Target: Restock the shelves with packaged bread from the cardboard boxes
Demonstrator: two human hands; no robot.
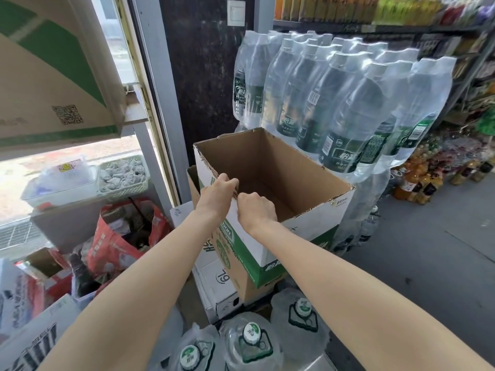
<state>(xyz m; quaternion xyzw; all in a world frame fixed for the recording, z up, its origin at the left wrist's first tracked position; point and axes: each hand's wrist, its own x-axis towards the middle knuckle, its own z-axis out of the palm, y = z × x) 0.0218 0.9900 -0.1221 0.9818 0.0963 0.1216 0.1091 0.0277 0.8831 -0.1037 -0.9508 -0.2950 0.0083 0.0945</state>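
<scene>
No bread shows anywhere; the one open box (pixel 270 188) in front of you looks bare inside, though its near floor is hidden behind the rim and your hands. Your fingertips are hidden too, folded over the near rim. Your left hand (pixel 217 195) grips that rim with curled fingers, and your right hand (pixel 255 210) sits just beside it, knuckles up, fingers clenched on the same edge. Both forearms reach forward, nearly straight. The box rests on a second carton (pixel 251 287), which is mostly covered, with a white carton (pixel 217 287) beside it. Behind stand shrink-wrapped packs of bottles (pixel 340 103); their count is unclear through the film. Three capped jugs (pixel 251 338) sit at the bottom edge, cut off. The shelves (pixel 401 25) at upper right are blurred.
</scene>
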